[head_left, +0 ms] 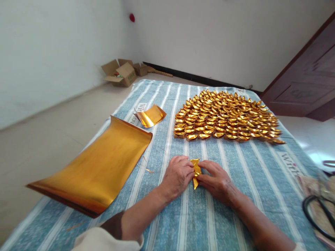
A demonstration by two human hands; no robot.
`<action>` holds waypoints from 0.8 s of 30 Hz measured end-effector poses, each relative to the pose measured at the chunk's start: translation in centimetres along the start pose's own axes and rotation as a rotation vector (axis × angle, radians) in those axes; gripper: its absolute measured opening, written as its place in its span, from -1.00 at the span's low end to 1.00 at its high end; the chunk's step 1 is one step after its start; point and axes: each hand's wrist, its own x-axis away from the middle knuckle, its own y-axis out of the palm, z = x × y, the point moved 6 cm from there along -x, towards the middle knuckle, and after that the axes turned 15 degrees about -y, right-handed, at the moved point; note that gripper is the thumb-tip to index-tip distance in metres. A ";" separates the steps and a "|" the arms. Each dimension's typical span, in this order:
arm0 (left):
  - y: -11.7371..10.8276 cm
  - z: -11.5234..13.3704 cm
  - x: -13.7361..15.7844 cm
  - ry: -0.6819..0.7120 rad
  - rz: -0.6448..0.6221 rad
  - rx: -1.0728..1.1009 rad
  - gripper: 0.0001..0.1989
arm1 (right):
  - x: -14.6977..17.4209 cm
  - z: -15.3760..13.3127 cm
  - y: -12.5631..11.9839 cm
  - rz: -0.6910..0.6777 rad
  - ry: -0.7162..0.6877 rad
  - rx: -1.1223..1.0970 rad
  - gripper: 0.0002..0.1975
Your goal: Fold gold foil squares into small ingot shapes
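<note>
A foil strip (196, 170) is being grasped from both sides: its left edge is being pressed by the bent fingers of the left hand (179, 175), its right edge is being held by the thumb and fingertips of the right hand (216, 179). The strip (creased, shiny, pointed at its near end) is being held low at the middle of the striped cloth (199, 223). Beyond the right hand, the cloth is being covered by close rows of folded pieces (225, 116). To the left, more of it is being covered by a large sheet (96, 164), with a curled small sheet (153, 116) being seen just past that. At the far right, black-handled scissors (326, 211) are being partly shown. An open box (127, 75) is being supported by the floor (78, 111).
</note>
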 end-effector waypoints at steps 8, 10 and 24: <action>-0.2 0.0 -0.1 0.017 -0.003 0.024 -0.94 | -0.1 0.4 0.0 0.025 0.057 -0.063 -0.86; -0.3 -0.2 -0.2 0.011 -0.024 0.040 -0.93 | -0.1 0.6 -0.1 0.039 0.074 -0.080 -0.86; -0.7 -0.9 -1.0 -0.074 -0.114 0.139 -0.79 | 0.6 1.6 1.3 0.107 0.358 -0.094 -0.91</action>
